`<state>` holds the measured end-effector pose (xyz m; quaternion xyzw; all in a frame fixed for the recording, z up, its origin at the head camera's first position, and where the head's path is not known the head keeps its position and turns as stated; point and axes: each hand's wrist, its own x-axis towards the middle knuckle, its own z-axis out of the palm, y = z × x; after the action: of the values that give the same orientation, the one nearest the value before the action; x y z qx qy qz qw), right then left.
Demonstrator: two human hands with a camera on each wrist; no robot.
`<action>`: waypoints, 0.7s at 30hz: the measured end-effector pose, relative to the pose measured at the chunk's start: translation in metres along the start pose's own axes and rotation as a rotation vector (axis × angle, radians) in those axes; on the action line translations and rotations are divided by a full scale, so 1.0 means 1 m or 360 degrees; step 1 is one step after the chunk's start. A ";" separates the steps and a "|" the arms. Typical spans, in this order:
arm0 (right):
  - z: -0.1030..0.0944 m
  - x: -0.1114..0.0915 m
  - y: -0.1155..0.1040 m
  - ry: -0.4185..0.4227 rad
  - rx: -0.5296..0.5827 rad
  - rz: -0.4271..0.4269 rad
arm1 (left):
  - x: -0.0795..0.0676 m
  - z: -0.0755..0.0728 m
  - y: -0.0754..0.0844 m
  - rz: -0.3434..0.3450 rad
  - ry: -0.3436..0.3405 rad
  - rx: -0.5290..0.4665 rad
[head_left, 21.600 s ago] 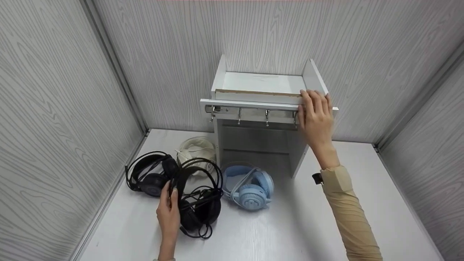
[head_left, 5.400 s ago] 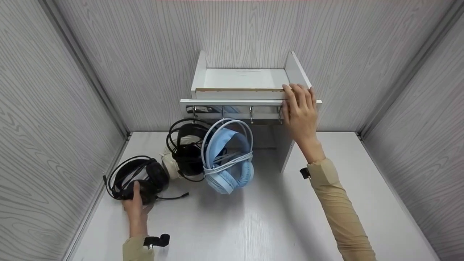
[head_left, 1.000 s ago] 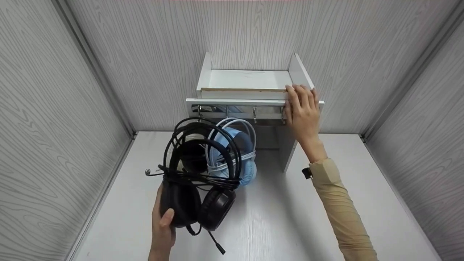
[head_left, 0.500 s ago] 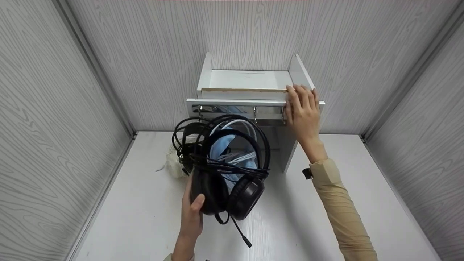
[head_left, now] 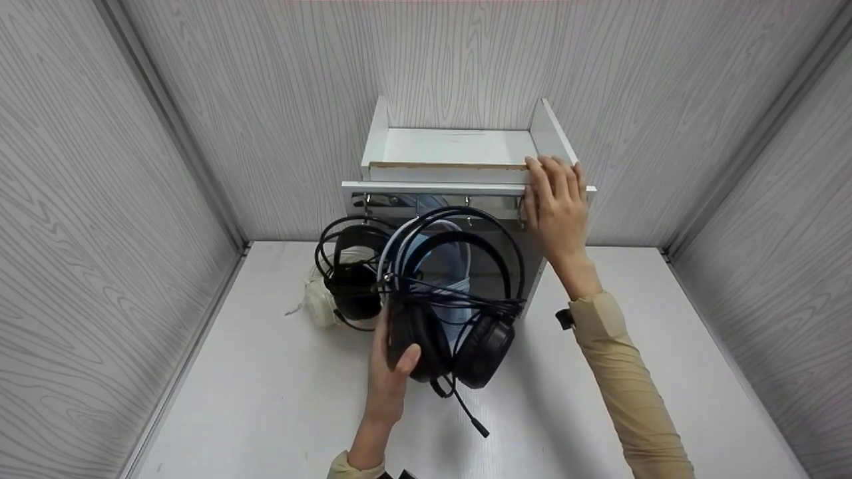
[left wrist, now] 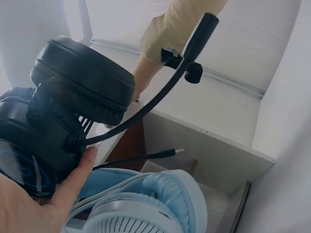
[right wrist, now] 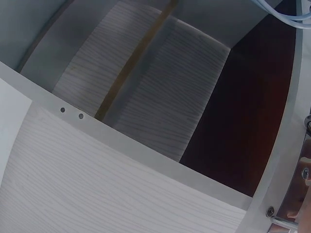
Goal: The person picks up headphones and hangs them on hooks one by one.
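In the head view my left hand (head_left: 389,382) holds a black headset (head_left: 482,346) by one ear cup, thumb across its side. The headband is raised in front of the hook rail (head_left: 439,188), near the third hook, and the mic boom points down. Behind it a light blue headset (head_left: 459,256) hangs below the second hook, partly covered. Another black headset (head_left: 359,293) hangs at the left hook. My right hand (head_left: 559,209) grips the rail's right end, fingers over the top and thumb in front. The left wrist view shows the held headset's ear cup (left wrist: 82,80) close above the blue headset (left wrist: 170,199).
A cream headset (head_left: 319,303) lies on the white table (head_left: 253,379), behind the hanging black one. The rail fronts a white shelf unit (head_left: 459,146) with raised sides and a cavity below. Grained panels (head_left: 253,100) stand around the table.
My left hand has lifted the second black headset off the table at left and carried it right and up toward the rail. Earlier, the other black and the blue headset went onto hooks. Right hand stays put.
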<state>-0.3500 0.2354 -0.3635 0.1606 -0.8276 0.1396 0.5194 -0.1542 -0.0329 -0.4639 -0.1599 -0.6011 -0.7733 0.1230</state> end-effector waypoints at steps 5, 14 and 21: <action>-0.001 0.000 0.000 -0.0004 -0.0004 0.0005 | 0.001 0.012 -0.006 0.0023 0.0056 0.0098; -0.004 -0.001 -0.002 -0.0019 -0.0018 0.0005 | -0.001 0.027 -0.016 -0.0014 0.0072 0.0015; -0.006 -0.001 -0.003 -0.0007 0.0015 0.0001 | -0.006 0.038 -0.023 0.0121 0.0179 0.0396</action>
<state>-0.3437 0.2356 -0.3613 0.1631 -0.8282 0.1434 0.5167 -0.1539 0.0095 -0.4781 -0.1223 -0.6780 -0.6954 0.2045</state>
